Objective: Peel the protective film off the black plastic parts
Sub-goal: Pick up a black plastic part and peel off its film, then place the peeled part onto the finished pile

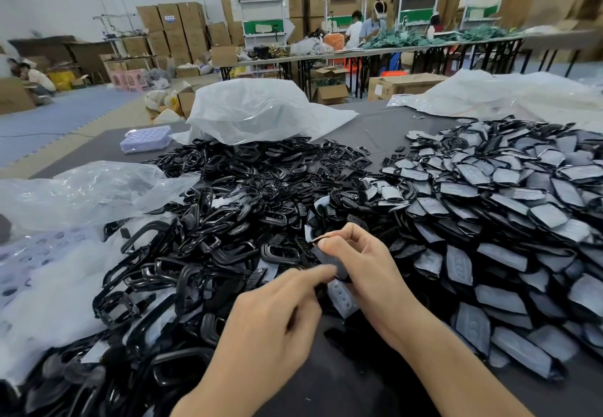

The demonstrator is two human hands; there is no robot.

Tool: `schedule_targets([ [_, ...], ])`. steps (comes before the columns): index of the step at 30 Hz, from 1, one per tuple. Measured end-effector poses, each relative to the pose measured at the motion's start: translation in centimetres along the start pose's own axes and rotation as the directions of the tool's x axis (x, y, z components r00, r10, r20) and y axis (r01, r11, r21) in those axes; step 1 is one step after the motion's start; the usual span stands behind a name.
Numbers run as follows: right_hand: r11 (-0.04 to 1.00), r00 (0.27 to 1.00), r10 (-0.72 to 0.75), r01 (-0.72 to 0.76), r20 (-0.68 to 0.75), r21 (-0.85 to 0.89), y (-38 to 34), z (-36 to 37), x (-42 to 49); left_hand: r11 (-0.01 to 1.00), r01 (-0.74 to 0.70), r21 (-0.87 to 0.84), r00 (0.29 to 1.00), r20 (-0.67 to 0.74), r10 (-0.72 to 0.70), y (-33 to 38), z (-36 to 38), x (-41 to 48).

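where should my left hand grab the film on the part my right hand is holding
Probably pinch the film by its lower edge, coming from the lower left with the left hand: the right hand pinches the part at its upper end, leaving the grey sheet's near side exposed.

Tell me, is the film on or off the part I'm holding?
On: grey film covers the black part pinched by the right hand; the left hand touches its edge. Lifted corner: cannot tell.

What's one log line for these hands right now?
right hand pinches filmed part | left hand fingertip at it | unpeeled pile at right
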State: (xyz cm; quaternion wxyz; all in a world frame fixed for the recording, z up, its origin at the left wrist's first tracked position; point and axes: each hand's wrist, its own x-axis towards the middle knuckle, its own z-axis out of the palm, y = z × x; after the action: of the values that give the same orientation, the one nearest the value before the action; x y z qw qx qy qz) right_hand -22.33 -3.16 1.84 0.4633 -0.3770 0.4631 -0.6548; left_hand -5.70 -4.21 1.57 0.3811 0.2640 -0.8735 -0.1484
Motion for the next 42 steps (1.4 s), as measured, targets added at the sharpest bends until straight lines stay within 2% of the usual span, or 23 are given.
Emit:
schedule_targets([
  [4,1.000,1.000,-0.004,0.004,0.018,0.015,0.0,0.0,-0.2,0.993,0.114,0.021,0.988,-0.109,-0.111,-0.6,-0.2,-0.1],
  [11,1.000,0.998,-0.016,0.015,0.055,0.019,0.1,0.3,-0.3,0.982,0.168,0.092,0.985,-0.055,-0.163,-0.6,0.0,-0.1],
  [13,0.999,0.997,-0.028,0.025,0.068,0.040,0.0,0.4,-0.4,0.978,0.207,-0.016,0.973,-0.103,-0.208,-0.6,0.3,0.0],
  [15,0.999,0.994,-0.050,0.049,0.100,0.017,0.0,0.5,-0.6,0.933,0.287,-0.217,0.931,-0.165,-0.325,-0.6,0.5,0.4],
  [18,0.985,0.983,-0.094,0.114,0.155,-0.128,0.3,0.8,-0.8,0.840,0.376,-0.390,0.882,-0.126,-0.453,-0.9,0.7,0.9],
  [24,0.912,0.969,-0.100,0.180,0.226,-0.368,0.3,-0.2,-0.9,0.804,0.411,-0.430,0.845,-0.151,-0.513,-1.5,0.3,1.1],
  [27,0.892,0.964,-0.049,0.159,0.260,-0.422,0.7,-0.5,-1.6,0.781,0.426,-0.456,0.832,-0.143,-0.536,-1.5,0.4,1.0],
  [29,0.896,0.974,-0.038,0.132,0.223,-0.424,0.5,-1.0,-2.1,0.782,0.429,-0.453,0.836,-0.129,-0.533,-1.2,0.5,1.0],
  [31,0.909,0.991,-0.086,0.121,0.105,-0.398,-1.0,-2.3,-1.7,0.847,0.409,-0.340,0.877,-0.110,-0.468,-1.0,0.5,0.7],
  [33,0.920,0.973,-0.207,0.157,-0.105,-0.358,-3.6,-4.5,-0.5,0.933,0.335,-0.131,0.938,-0.047,-0.343,-0.9,0.5,0.3],
  [35,0.909,0.898,-0.311,0.187,-0.310,-0.372,-6.5,-6.7,0.8,0.969,0.215,0.119,0.974,0.047,-0.222,-1.1,0.8,0.1],
  [37,0.901,0.832,-0.337,0.150,-0.441,-0.406,-8.0,-8.1,1.3,0.934,0.167,0.316,0.966,0.138,-0.220,-1.6,1.2,-0.1],
  [39,0.885,0.805,-0.339,0.098,-0.487,-0.454,-7.6,-8.4,1.1,0.899,0.154,0.409,0.946,0.202,-0.254,-2.2,1.3,-0.3],
  [42,0.768,0.853,-0.386,0.087,-0.351,-0.634,-4.7,-6.7,0.0,0.825,0.115,0.553,0.931,0.228,-0.283,-2.5,1.0,-0.1],
])
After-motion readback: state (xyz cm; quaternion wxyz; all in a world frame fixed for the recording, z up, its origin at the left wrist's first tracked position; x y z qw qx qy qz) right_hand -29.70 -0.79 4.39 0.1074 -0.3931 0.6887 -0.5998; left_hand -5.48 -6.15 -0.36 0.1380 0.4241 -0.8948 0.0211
